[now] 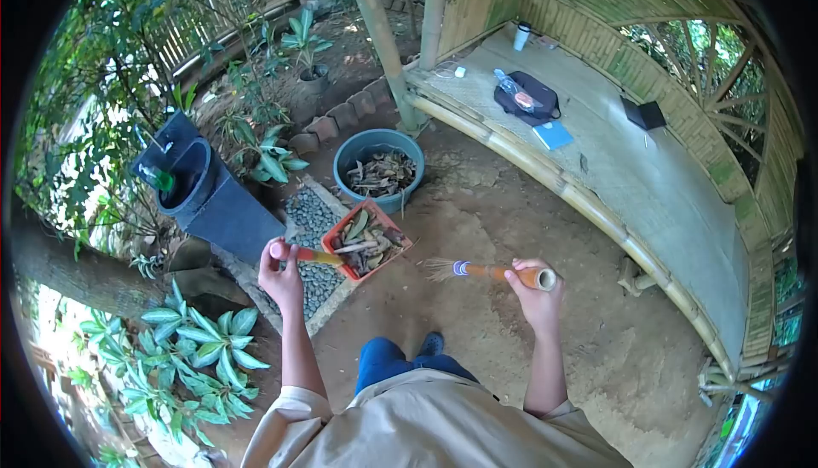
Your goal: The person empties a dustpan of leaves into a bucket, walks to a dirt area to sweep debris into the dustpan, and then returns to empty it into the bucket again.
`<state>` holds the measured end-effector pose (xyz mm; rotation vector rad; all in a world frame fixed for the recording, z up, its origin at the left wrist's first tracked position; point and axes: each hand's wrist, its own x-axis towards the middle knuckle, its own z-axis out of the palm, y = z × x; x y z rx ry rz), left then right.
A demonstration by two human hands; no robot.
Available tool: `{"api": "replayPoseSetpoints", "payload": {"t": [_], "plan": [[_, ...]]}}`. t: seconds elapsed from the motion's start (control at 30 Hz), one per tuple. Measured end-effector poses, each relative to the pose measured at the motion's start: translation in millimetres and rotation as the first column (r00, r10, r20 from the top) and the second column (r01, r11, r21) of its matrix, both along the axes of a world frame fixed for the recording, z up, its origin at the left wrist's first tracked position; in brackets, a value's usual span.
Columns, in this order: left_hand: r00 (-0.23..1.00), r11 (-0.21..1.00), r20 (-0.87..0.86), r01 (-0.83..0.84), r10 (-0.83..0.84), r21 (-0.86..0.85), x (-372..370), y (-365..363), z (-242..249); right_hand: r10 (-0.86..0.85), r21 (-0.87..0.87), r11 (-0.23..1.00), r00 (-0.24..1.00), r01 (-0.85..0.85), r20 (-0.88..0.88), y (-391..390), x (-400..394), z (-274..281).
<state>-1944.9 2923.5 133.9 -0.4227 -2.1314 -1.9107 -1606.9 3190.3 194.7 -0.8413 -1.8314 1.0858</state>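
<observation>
My left hand is closed around the red and yellow handle of a dustpan. Its square orange-red pan is full of dry leaves and juts out over the pebble strip and the dirt. On the other side, my right hand grips a stick broom by its thick bamboo handle, whose hollow end points right. Purple and white binding wraps the broom's neck, and its thin bristles spread left toward the pan, apart from it.
Just beyond the pan stands a round green tub holding dry leaves. A dark sink stand with a green bottle is at left, beside leafy plants. Along the right runs a bamboo platform bearing a backpack and a tumbler.
</observation>
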Motion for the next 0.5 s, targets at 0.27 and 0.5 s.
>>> {"api": "replayPoseSetpoints", "payload": {"t": [0.27, 0.5], "plan": [[0.997, 1.000, -0.078, 0.022, -0.021, 0.016, -107.0, 105.7, 6.8, -0.042, -0.044, 0.998, 0.997, 0.046, 0.071, 82.7, -78.7, -4.0], [0.960, 0.953, -0.007, 0.279, -0.282, -0.120, -220.7, 211.2, -1.1, -0.078, -0.023, 0.997, 0.993, 0.080, 0.088, 158.1, -186.1, -1.4]]}}
